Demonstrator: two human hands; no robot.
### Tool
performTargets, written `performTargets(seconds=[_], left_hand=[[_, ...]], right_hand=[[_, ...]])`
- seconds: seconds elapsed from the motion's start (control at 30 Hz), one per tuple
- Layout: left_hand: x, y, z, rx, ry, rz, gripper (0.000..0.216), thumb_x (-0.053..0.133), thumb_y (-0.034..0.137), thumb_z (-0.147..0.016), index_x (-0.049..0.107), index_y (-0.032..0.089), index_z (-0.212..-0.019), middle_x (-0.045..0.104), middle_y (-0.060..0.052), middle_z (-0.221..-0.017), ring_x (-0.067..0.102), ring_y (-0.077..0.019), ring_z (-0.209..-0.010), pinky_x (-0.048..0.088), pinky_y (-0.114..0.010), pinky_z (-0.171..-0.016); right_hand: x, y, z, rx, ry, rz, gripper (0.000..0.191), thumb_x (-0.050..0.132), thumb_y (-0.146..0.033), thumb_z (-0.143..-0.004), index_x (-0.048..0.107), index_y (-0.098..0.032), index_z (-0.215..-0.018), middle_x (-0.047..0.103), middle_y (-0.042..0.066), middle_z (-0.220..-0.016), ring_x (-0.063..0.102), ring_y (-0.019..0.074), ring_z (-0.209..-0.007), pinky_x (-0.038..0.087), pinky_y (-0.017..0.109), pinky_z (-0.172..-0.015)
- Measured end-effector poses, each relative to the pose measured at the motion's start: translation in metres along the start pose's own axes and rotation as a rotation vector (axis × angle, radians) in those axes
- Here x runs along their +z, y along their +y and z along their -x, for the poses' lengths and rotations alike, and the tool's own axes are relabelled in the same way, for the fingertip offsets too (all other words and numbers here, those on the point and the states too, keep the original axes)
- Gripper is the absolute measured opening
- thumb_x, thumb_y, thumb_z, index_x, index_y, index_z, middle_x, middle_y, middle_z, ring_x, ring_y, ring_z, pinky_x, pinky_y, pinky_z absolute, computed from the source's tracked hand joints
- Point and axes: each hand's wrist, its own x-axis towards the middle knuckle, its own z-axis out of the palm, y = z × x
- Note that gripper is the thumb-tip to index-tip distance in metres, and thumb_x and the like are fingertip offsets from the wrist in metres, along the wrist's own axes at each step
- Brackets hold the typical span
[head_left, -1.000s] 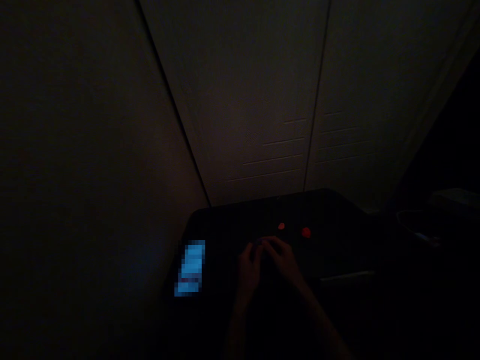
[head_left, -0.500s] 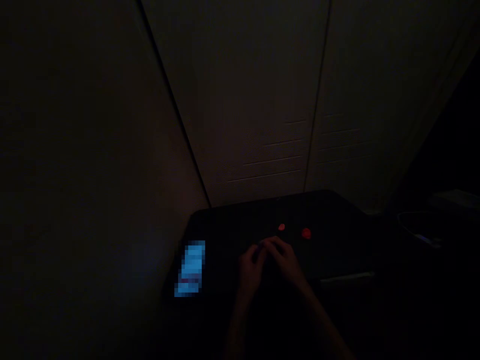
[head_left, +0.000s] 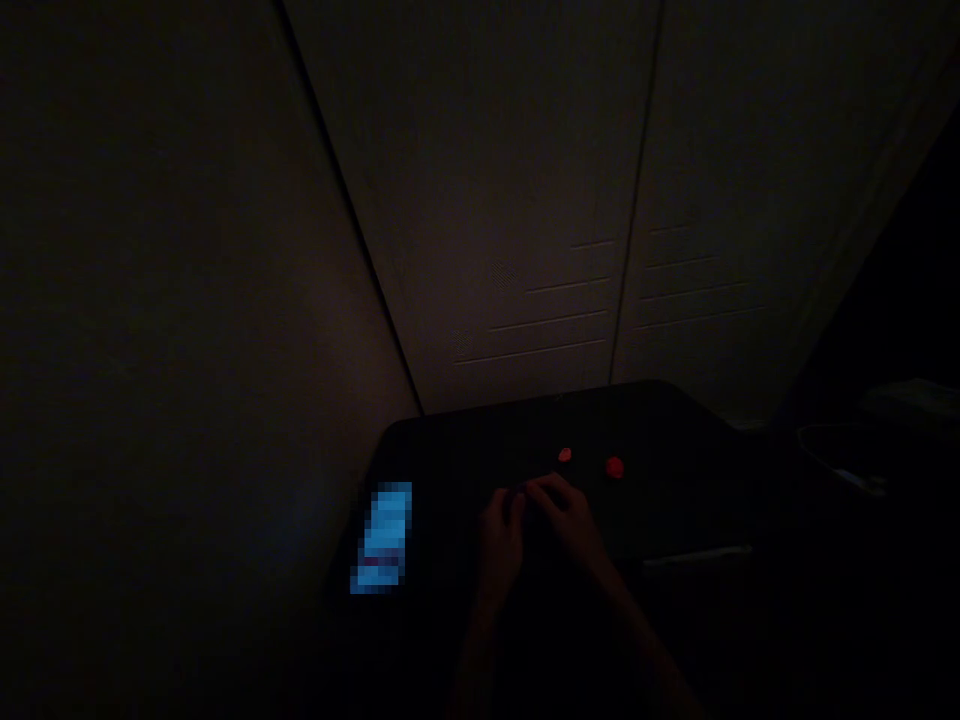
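Observation:
My left hand (head_left: 501, 530) and my right hand (head_left: 564, 505) meet above the near half of a dark table (head_left: 465, 450). Thumb and fingers of each are pinched together at one spot, on something small and dark that I cannot make out in the gloom. Just beyond the fingertips lies a small pinkish-red lump (head_left: 565, 455). A rounder red lump (head_left: 615, 468) rests on the tabletop to the right of it. Neither lump is touched by a hand.
A glowing blue, pixelated screen (head_left: 384, 535) lies at the table's left end. Pale grooved panels (head_left: 547, 300) rise behind the table. On the right, a thin cable (head_left: 817, 462) leads to a pale object (head_left: 862, 483). The room is very dark.
The hands stay nearly in place, with small shifts of the fingers around the pinched spot. Both red lumps lie where they were; the view has shifted very slightly.

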Motion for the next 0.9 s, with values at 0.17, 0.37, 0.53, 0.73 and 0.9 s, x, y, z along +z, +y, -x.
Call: performTargets(seconds=[0.17,0.37,0.53,0.73,0.9], left_hand=[[-0.0002,-0.0012,-0.0003,0.007,0.0,0.005,0.041,0.053,0.054,-0.093,0.068,0.016,-0.094,0.071,-0.006,-0.084,0.065,-0.0202,-0.077,0.048,-0.027,-0.068],[0.0019,0.0031,-0.0005,-0.053,0.045,0.049,0.046,0.055,0.057,-0.091,0.071,0.014,-0.091,0.071,-0.006,-0.08,0.065,-0.0194,-0.073,0.047,-0.026,-0.063],[0.0021,0.0028,-0.0016,-0.06,0.032,0.107,0.045,0.061,0.058,-0.086,0.069,0.014,-0.086,0.069,-0.005,-0.075,0.063,-0.0176,-0.068,0.046,-0.025,-0.062],[-0.0001,-0.0001,-0.0012,-0.046,0.075,0.037,0.051,0.053,0.063,-0.089,0.066,0.015,-0.081,0.065,-0.004,-0.071,0.06,-0.0168,-0.064,0.044,-0.024,-0.058],[-0.0003,-0.0032,0.0014,-0.052,-0.014,0.011,0.051,0.051,0.064,-0.091,0.067,0.015,-0.09,0.066,-0.004,-0.072,0.061,-0.0171,-0.064,0.045,-0.025,-0.058]], right_hand=[[-0.0001,-0.0005,0.0,0.01,-0.015,-0.043,0.035,0.067,-0.054,-0.085,0.076,-0.021,-0.094,0.077,0.008,-0.098,0.069,0.0271,-0.096,0.052,0.037,-0.089],[0.0002,0.0026,0.0001,-0.001,0.046,-0.056,0.035,0.064,-0.053,-0.089,0.074,-0.021,-0.099,0.076,0.008,-0.099,0.069,0.0268,-0.096,0.053,0.037,-0.087],[0.0011,0.0032,-0.0006,0.022,0.104,-0.094,0.037,0.066,-0.056,-0.085,0.07,-0.02,-0.094,0.076,0.008,-0.093,0.07,0.0263,-0.09,0.055,0.036,-0.081],[0.0019,-0.0009,-0.0004,0.046,0.075,-0.102,0.04,0.069,-0.059,-0.081,0.071,-0.02,-0.091,0.077,0.008,-0.092,0.07,0.0268,-0.088,0.055,0.037,-0.08],[0.0021,0.0032,0.0,0.045,0.009,-0.083,0.043,0.071,-0.06,-0.08,0.074,-0.021,-0.097,0.078,0.007,-0.095,0.071,0.0277,-0.09,0.055,0.037,-0.08]])
